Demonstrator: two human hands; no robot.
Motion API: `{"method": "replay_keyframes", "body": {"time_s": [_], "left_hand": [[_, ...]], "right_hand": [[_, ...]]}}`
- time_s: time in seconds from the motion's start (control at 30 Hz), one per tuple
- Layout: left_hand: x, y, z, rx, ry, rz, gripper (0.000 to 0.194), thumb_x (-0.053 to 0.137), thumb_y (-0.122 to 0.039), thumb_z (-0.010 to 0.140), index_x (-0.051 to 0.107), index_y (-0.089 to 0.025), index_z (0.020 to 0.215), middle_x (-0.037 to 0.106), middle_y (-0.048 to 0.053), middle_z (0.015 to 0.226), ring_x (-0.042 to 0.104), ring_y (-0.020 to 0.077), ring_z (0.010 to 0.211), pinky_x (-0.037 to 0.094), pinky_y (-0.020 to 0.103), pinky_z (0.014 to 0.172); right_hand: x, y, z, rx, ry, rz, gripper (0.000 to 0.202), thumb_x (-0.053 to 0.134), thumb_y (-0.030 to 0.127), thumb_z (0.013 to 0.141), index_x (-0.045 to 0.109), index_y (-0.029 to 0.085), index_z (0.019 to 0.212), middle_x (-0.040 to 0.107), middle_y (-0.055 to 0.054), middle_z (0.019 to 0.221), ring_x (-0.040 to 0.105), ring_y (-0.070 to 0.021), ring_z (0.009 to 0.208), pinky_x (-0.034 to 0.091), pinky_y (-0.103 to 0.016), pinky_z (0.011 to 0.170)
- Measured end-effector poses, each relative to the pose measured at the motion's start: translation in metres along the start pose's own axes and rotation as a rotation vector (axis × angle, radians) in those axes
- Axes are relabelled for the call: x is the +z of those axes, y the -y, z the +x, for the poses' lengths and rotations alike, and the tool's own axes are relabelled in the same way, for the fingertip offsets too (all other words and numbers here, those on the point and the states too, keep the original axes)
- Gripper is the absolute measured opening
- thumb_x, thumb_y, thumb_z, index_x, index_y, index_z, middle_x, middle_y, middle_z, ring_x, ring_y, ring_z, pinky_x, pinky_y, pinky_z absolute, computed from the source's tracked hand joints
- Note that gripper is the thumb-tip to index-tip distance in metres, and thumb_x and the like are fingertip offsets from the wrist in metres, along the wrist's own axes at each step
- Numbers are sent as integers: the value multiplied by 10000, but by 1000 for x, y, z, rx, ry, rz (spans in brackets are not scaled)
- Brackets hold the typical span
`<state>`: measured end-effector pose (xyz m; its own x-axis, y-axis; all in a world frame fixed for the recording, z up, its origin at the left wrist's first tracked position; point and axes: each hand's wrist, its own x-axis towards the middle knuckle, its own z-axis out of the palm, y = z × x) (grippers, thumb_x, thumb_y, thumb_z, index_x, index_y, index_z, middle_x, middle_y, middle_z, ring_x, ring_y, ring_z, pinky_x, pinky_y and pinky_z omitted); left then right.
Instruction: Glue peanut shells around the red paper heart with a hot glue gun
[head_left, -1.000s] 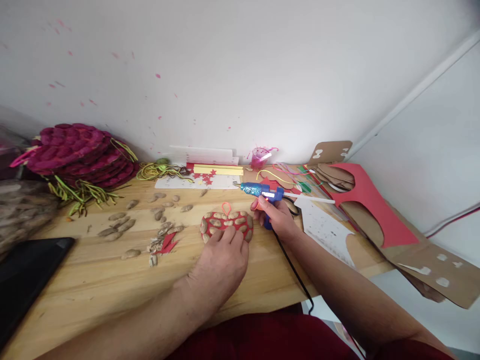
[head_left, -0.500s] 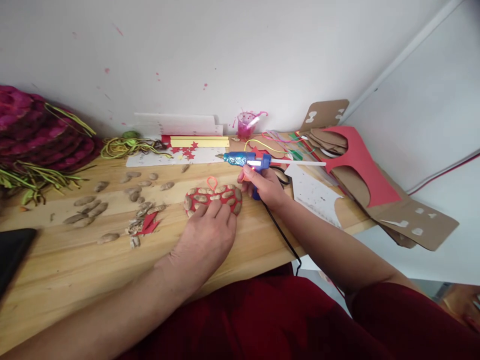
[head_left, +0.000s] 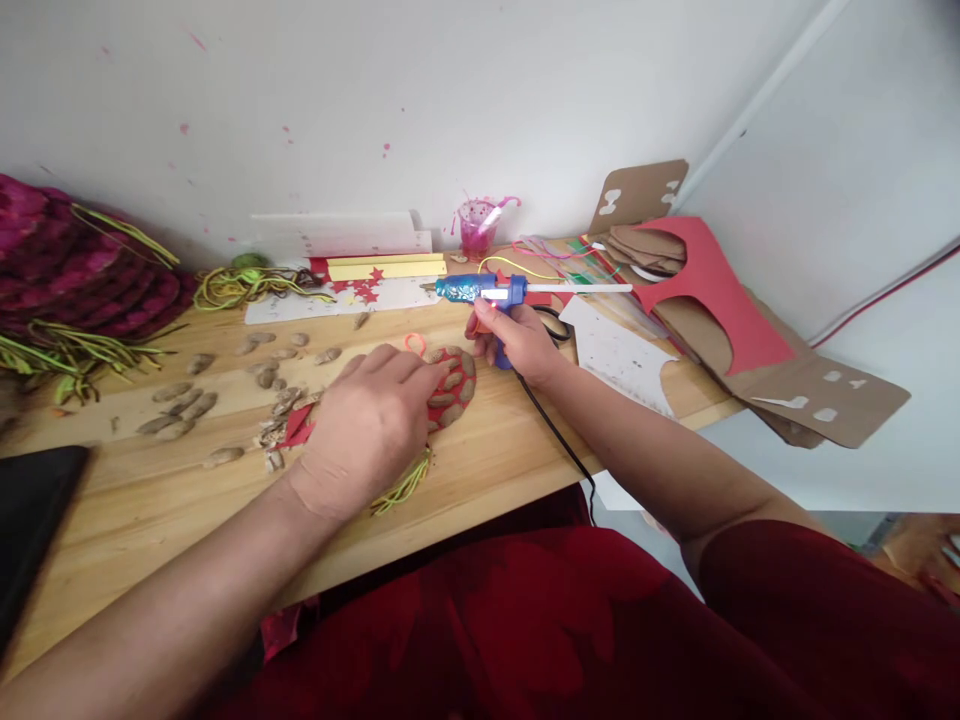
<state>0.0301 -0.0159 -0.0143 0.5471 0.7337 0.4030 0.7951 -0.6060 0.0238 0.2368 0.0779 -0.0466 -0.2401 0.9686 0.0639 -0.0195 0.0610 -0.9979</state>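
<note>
In my right hand (head_left: 521,340) is a blue hot glue gun (head_left: 465,288), held level with its nozzle to the left. A long white glue stick (head_left: 585,288) sticks out of its back end. My left hand (head_left: 371,415) lies over the left part of a red piece (head_left: 435,412) covered with peanuts (head_left: 453,381). Its fingers are bent together, with the tips hidden, so what they pinch cannot be made out. An orange loop (head_left: 415,343) stands at the piece's top edge. Yellow-green strands (head_left: 405,486) show below my left hand.
Loose peanuts (head_left: 196,404) and red scraps (head_left: 300,426) lie to the left. Behind are red paper stars (head_left: 367,290) and a pink-stained cup (head_left: 477,232). Cut red sheet (head_left: 757,325) and cardboard (head_left: 862,405) are at right. A black cord (head_left: 551,430) crosses the table edge.
My left hand has moved left and up across the peanut-covered piece, uncovering its right part and the yellow-green strands below. My right hand still holds the glue gun. The view has shifted slightly.
</note>
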Motion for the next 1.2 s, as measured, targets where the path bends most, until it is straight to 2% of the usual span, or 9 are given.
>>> {"method": "replay_keyframes", "body": {"time_s": [0.1, 0.23, 0.37, 0.5, 0.7, 0.83, 0.93, 1.1, 1.2], "left_hand": [[-4, 8, 1, -15, -28, 0, 290, 499, -81, 912, 750, -168, 1029, 746, 94, 928, 641, 288, 905, 536, 422, 809], [-2, 4, -2, -9, 40, 3, 293, 520, -77, 907, 771, -206, 984, 764, 79, 956, 639, 294, 905, 521, 445, 822], [4, -7, -9, 27, 98, 34, 269, 538, -102, 945, 763, -207, 1048, 766, 94, 1033, 647, 318, 991, 517, 479, 866], [1, -13, -10, 86, 122, 44, 309, 476, -128, 1003, 735, -218, 1143, 758, 104, 1118, 647, 330, 1079, 515, 505, 949], [-5, -18, -8, 91, 227, 103, 373, 433, -96, 997, 735, -192, 1193, 762, 107, 1117, 663, 346, 1094, 512, 537, 1017], [1, -18, -10, 79, 129, 111, 358, 433, -106, 995, 765, -200, 1090, 767, 108, 1061, 675, 326, 1045, 482, 540, 1055], [6, -17, -12, 68, 116, 119, 323, 476, -80, 969, 770, -196, 1033, 770, 98, 1024, 673, 320, 1032, 471, 524, 1054], [12, -19, -13, 74, 116, 138, 329, 506, -49, 938, 778, -202, 1045, 765, 89, 957, 672, 313, 989, 431, 553, 1082], [15, -20, -14, 43, 71, 141, 354, 504, -36, 934, 773, -223, 1067, 769, 74, 966, 663, 308, 1004, 407, 565, 1097]], "right_hand": [[-1, 1, 0, 11, 3, -9, 478, 673, 582, 957, 648, 159, 738, 654, -3, 689, 627, -82, 513, 444, -167, 405], [0, 3, 0, 22, 0, -20, 452, 659, 536, 985, 634, 160, 735, 650, 7, 677, 610, -70, 500, 442, -157, 404], [1, 2, 1, 27, -5, 1, 435, 679, 517, 977, 628, 158, 738, 647, 12, 680, 608, -72, 496, 442, -159, 395], [1, -1, 2, 37, -4, 10, 419, 674, 501, 978, 637, 156, 744, 650, 6, 694, 617, -78, 507, 435, -161, 392], [-1, -3, 1, 15, 20, -5, 458, 689, 605, 922, 644, 175, 769, 670, -9, 749, 611, -87, 540, 452, -178, 420], [-2, -1, -1, 33, 16, -14, 485, 701, 644, 881, 646, 174, 776, 667, -14, 755, 618, -96, 551, 456, -191, 427], [-2, 0, -2, 44, 16, -14, 511, 712, 672, 849, 650, 170, 779, 658, -11, 734, 611, -103, 547, 451, -200, 429], [-2, -1, -3, 43, 19, -27, 535, 697, 704, 839, 647, 175, 783, 649, -6, 690, 582, -104, 530, 444, -214, 440], [-2, -2, -3, 56, 18, -19, 547, 681, 716, 839, 651, 173, 787, 656, -8, 727, 591, -100, 546, 439, -211, 451]]}}
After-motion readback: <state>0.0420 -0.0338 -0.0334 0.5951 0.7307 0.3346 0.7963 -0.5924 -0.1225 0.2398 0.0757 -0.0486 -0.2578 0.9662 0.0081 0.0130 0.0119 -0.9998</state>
